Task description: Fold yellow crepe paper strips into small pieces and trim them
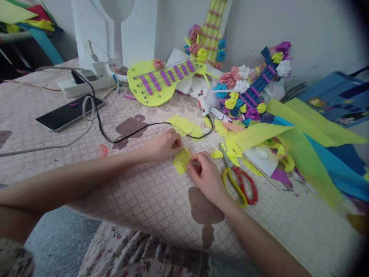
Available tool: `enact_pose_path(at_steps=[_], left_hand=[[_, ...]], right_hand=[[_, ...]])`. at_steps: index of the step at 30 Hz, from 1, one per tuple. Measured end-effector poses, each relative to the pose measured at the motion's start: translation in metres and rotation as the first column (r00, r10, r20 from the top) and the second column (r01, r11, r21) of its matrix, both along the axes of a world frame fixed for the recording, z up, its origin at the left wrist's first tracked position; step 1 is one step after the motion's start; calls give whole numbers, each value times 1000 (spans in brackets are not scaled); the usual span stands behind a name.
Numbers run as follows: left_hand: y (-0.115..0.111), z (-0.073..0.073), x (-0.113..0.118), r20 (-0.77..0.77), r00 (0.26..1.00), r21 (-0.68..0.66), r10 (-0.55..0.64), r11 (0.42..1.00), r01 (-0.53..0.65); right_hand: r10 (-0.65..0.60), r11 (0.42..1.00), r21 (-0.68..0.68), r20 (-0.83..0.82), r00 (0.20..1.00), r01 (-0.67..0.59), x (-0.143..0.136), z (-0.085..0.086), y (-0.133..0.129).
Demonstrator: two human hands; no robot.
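A small piece of yellow crepe paper (181, 161) lies at the front middle of the table, between my two hands. My left hand (167, 146) is closed, with its fingers curled at the paper's upper left edge; part of its grip is hidden. At the right edge, the thumb and forefinger of my right hand (208, 177) pinch the same piece. Just behind my hands are more yellow paper pieces (183, 125). Scissors (235, 177) with one yellow and one red handle rest to the right of my right hand, blades partly over yellow scraps.
A glue gun (202, 102) stands behind, its black cord (129, 135) running left to a power strip (86, 84). Near it lies a phone (67, 113). Decorated paper guitars (157, 86) line the wall. Crepe sheets (314, 169) and scraps cover the right side.
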State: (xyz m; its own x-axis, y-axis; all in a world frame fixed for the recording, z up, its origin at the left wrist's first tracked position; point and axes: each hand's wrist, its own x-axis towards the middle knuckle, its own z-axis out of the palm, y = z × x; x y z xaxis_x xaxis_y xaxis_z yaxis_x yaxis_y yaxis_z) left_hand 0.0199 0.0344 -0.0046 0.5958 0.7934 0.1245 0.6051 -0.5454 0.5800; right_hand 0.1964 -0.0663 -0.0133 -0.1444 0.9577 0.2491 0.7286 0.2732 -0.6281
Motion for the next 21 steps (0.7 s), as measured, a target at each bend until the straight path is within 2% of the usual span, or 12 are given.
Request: enact_pose_path(at_steps=[4, 8, 11, 15, 18, 21], left_hand=[[2, 0, 4, 8, 998, -47, -56, 997, 56], [-2, 4, 3, 87, 996, -145, -23, 989, 36], [-5, 7, 1, 23, 1000, -101, 9, 995, -7], [-5, 7, 0, -102, 994, -11, -49, 999, 48], [-4, 7, -1, -54, 997, -25, -55, 998, 53], [-5, 11, -2, 48, 995, -148, -89, 984, 95]], right_hand=[[-53, 998, -29, -74, 996, 51, 3, -1, 0], [-112, 991, -95, -184, 976, 96, 4, 0, 1], [-109, 990, -110, -199, 974, 89, 4, 0, 2], [-103, 992, -85, -171, 980, 89, 2, 0, 2], [-105, 992, -83, -178, 978, 92, 1, -1, 3], [-121, 989, -108, -222, 968, 98, 2, -1, 3]])
